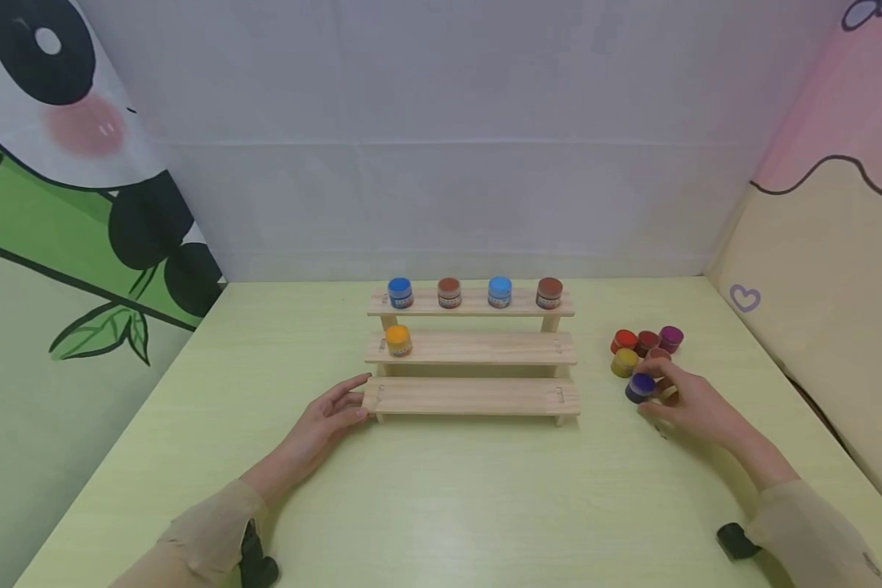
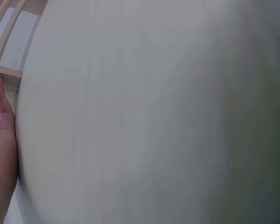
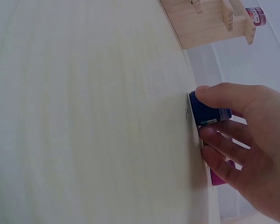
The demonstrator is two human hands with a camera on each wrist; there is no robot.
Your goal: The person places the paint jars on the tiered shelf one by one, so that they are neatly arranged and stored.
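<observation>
My right hand [image 1: 691, 404] pinches a dark blue paint jar [image 1: 640, 387] between thumb and fingers at the right of the table; in the right wrist view the thumb lies on the blue jar [image 3: 207, 109]. Close behind it stand a yellow jar [image 1: 624, 363], a red jar [image 1: 623, 340], a dark red jar [image 1: 647, 342] and a purple jar [image 1: 671, 338], with a brownish jar [image 1: 658, 354] partly hidden by the fingers. My left hand [image 1: 327, 420] touches the left end of the three-tier wooden rack [image 1: 478, 396] with fairly straight fingers.
Along the rack's top tier stand a blue jar [image 1: 400, 293], a light blue jar [image 1: 500, 292] and two brown jars [image 1: 449, 293]. An orange-yellow jar [image 1: 398, 340] sits at the left of the middle tier. A white back wall [image 1: 478, 204] and printed side walls enclose the table.
</observation>
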